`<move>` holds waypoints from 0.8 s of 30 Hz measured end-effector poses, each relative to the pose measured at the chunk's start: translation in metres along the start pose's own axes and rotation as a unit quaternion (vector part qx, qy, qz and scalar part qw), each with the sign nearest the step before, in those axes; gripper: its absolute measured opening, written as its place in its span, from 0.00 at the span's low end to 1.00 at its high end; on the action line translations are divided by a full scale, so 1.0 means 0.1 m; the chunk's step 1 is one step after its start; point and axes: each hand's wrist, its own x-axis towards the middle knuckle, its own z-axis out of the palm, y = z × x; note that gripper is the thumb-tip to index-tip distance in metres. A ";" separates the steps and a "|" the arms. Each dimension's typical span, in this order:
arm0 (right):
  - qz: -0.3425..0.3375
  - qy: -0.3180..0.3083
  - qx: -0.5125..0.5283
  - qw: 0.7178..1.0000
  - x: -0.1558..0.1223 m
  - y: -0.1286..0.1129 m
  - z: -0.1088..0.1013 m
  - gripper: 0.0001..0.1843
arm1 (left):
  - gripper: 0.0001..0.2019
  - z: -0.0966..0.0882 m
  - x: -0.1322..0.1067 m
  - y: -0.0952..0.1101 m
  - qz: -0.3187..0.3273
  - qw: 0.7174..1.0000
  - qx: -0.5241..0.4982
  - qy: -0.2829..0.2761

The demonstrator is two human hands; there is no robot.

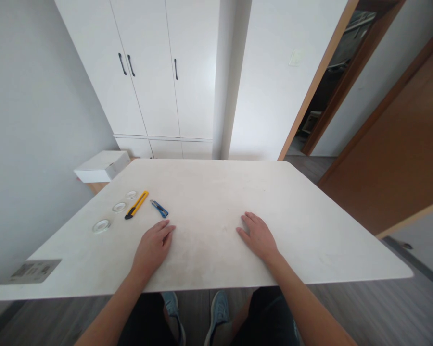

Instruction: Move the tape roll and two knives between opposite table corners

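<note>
My left hand rests palm down on the white table, fingers stretched out and holding nothing. Just beyond its fingertips lies a small blue utility knife, a short bit of blade showing at its far end. A larger yellow utility knife with a black end is to the left of the blue one. Farther left, three clear rolls of tape lie flat in a slanting row: a near roll, a middle roll and a far roll. Flat on the tabletop to the right is my right hand, also without anything in it.
A grey printed label is on the table's near left corner. Past the left edge stands a white box on a wooden surface. White cabinets rise behind the table, and a brown door is at the right.
</note>
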 end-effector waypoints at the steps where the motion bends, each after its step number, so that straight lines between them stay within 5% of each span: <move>1: 0.001 0.000 0.000 1.000 0.00 0.00 0.00 0.26 | 0.19 0.00 0.00 0.00 -0.001 1.000 -0.001 0.000; 24: 0.003 -0.008 0.001 1.000 0.00 -0.02 -0.03 0.26 | 0.19 0.00 0.00 0.00 -0.005 1.000 -0.006 -0.004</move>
